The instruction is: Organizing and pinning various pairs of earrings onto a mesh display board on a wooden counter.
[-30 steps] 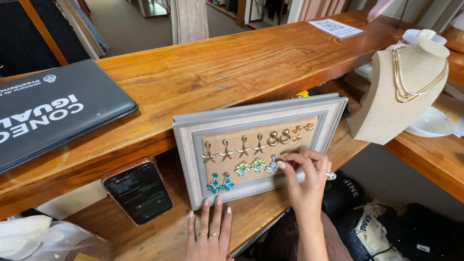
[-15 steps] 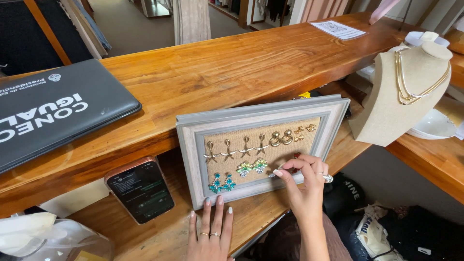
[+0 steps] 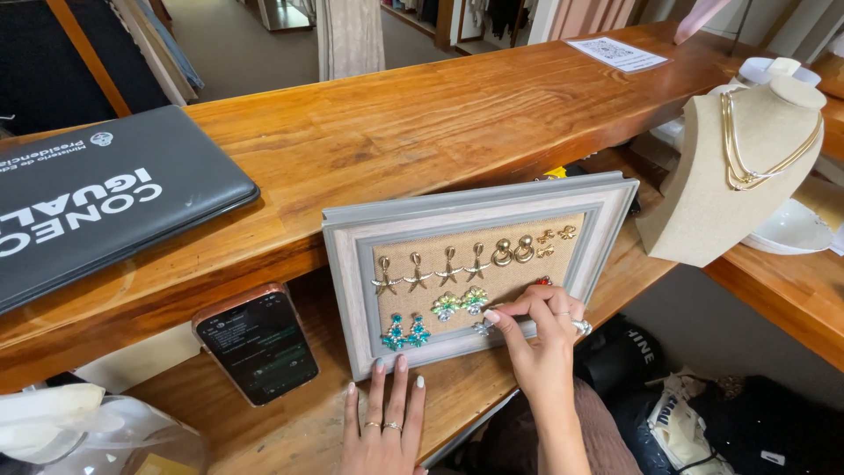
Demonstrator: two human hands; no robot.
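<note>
1. Right hand grip pinches a small silver earring at the lower edge of the framed earring board.
2. Left hand lies flat, fingers spread, on the desk below the frame.
3. Pinned above the grip: four starfish earrings, two gold knots, two green, two teal; the bottom row looks unfinished.

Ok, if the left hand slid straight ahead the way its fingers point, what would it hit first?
Probably the bottom rail of the grey picture frame. The left hand lies flat on the wooden shelf, fingertips just short of that rail, below the teal earrings. Whether they already touch is hard to judge.
</note>
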